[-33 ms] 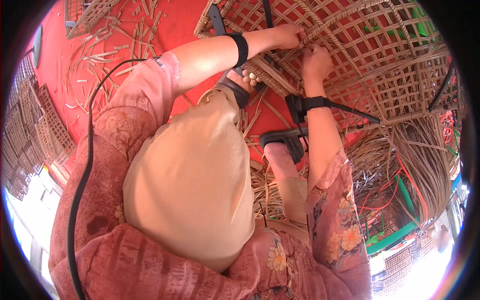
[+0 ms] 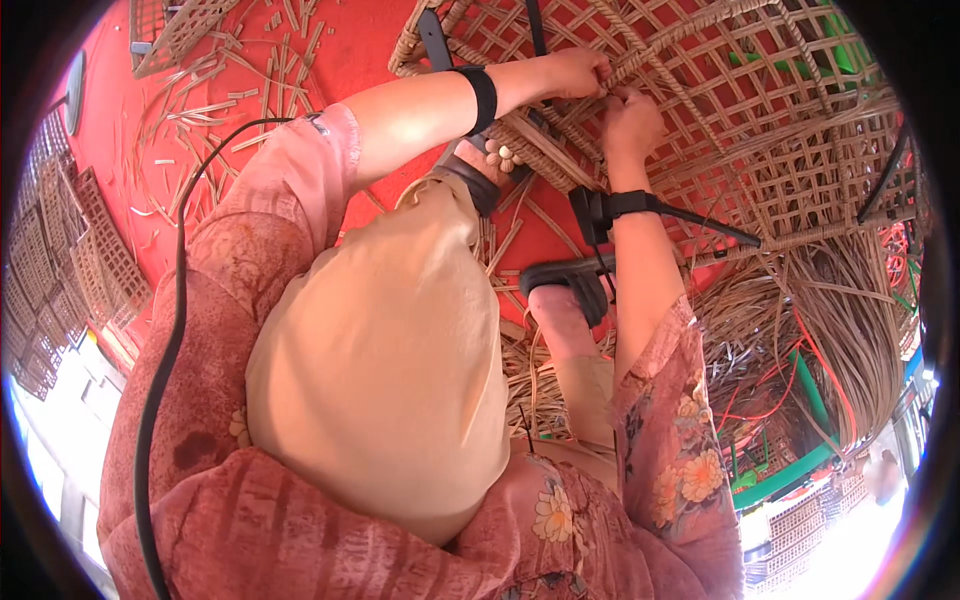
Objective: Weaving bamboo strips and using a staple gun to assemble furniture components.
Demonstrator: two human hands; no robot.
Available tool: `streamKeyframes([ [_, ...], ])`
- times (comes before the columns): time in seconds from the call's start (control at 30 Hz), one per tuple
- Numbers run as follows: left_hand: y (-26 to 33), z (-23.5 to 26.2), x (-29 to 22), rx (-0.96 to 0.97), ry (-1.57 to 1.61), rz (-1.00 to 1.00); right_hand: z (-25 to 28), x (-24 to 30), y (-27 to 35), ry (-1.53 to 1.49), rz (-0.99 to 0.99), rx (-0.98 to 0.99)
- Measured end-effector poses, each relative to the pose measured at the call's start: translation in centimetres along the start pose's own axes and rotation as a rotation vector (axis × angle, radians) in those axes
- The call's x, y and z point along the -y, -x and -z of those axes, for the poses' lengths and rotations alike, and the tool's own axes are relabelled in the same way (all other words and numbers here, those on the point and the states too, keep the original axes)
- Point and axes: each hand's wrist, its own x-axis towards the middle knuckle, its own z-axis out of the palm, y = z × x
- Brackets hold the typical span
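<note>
A large brown wicker basket (image 2: 690,125) with an open lattice weave lies tilted across the upper right. At its near rim, my left hand (image 2: 580,73) reaches in with curled fingers, pinching at a wicker strand of the lattice. My right hand (image 2: 635,122) is just beside it, thumb and fingertips pressed together on the same spot of the weave. The fingertips of the two hands almost meet, and the strand between them is mostly hidden. A black strap (image 2: 480,100) circles my left forearm, and a black device on a strap (image 2: 605,210) sits on my right wrist.
Cut wicker pieces (image 2: 215,95) litter the red floor (image 2: 110,150). A thick bundle of long strips (image 2: 840,330) hangs at right, beside a green curved bar (image 2: 790,475). Woven panels (image 2: 60,270) stand at far left. My sandalled foot (image 2: 570,285) is under the basket's edge.
</note>
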Motion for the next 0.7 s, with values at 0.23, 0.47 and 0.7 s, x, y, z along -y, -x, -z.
streamKeyframes([
  [0.23,1.1,0.6,-3.1,0.046,-0.078,0.071,-1.6,-0.8,-0.2,-0.544,-0.272,0.081],
  [0.47,3.0,2.0,-1.8,-0.028,-0.304,-0.001,-1.0,0.3,0.2,-1.443,-0.729,0.403],
  [0.7,10.9,3.2,-7.6,0.611,-0.723,-0.129,1.0,1.2,-0.9,-1.179,-0.645,0.462],
])
